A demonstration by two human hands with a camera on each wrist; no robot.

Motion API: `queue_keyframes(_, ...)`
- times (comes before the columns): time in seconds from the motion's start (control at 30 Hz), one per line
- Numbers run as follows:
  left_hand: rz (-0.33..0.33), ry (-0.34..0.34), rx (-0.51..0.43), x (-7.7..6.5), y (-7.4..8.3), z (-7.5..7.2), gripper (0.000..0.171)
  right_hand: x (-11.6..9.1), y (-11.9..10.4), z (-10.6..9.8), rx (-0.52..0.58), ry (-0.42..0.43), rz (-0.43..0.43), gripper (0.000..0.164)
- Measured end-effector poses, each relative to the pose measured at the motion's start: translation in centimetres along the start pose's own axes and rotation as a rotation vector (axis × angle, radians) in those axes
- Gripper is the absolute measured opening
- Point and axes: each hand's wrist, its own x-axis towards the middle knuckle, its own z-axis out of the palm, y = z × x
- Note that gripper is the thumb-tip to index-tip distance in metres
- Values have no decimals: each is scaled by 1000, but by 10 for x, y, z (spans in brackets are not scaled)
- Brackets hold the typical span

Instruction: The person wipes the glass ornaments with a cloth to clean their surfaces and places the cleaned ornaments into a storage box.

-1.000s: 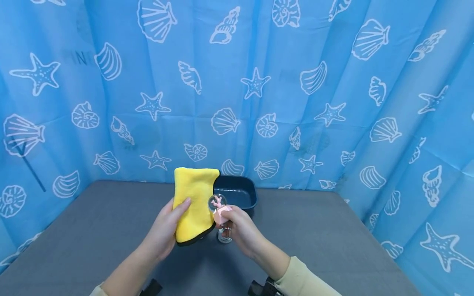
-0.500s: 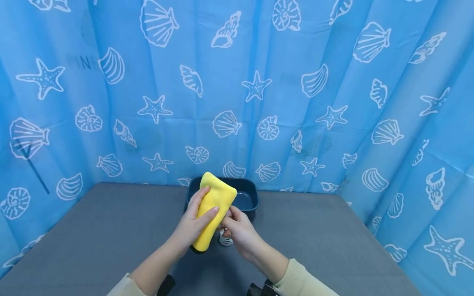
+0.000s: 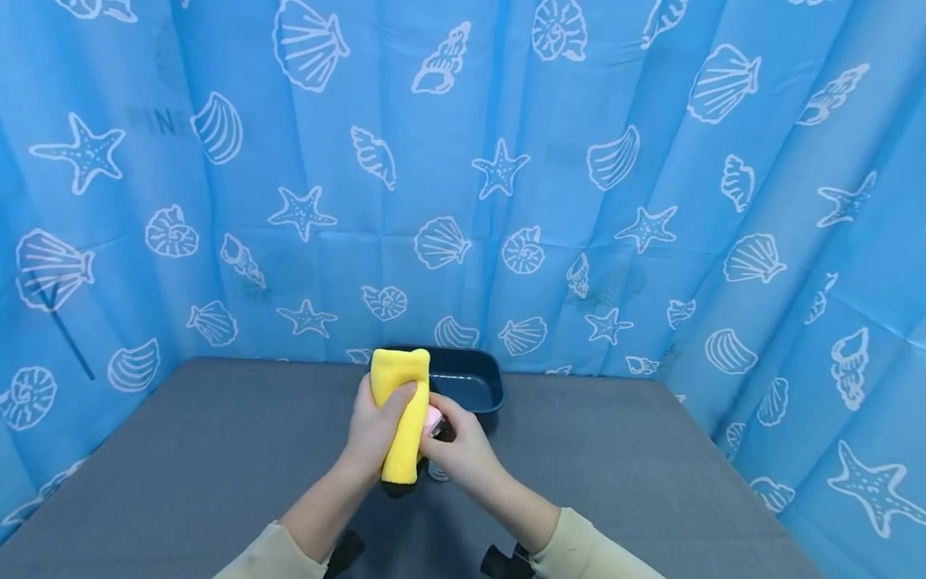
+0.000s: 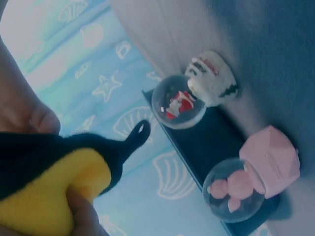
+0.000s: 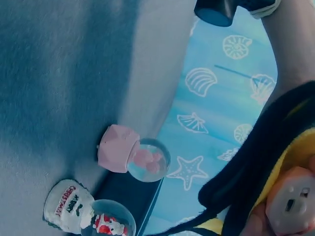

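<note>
My left hand (image 3: 370, 434) grips a yellow cloth (image 3: 405, 366) with black edging, folded over a snow globe (image 3: 432, 419). The globe's pink base pokes out on the right, where my right hand (image 3: 466, 450) holds it; its dome is hidden in the cloth. The right wrist view shows the base's pale underside (image 5: 290, 209). Below the hands, a second pink-based snow globe (image 4: 270, 160) and a Christmas snow globe (image 4: 214, 81) with a white base and red figure rest on the table. A black loop (image 4: 140, 132) hangs from the cloth's edge.
A dark blue rectangular basin (image 3: 477, 378) stands behind the hands, near the back edge of the grey table (image 3: 615, 466). A blue curtain (image 3: 463, 201) printed with shells and starfish hangs behind and along the sides.
The left hand has brought the cloth rightward onto the globe in the right hand, covering the dome that showed earlier. Over the last half second the cloth has turned more upright.
</note>
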Motion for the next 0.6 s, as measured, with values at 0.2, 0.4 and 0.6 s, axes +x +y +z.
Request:
queue_keyframes(0.2, -63, 68, -123, 4, 1, -1, 43, 1, 3, 2, -214, 14, -135, 47)
queue_keyframes(0.4, -142, 38, -222, 4, 2, -9, 51, -1, 5, -3, -318, -5, -195, 50)
queue_keyframes(0.6, -152, 23, -200, 0, 1, -17, 64, -7, 0, -9, -235, -41, -211, 51)
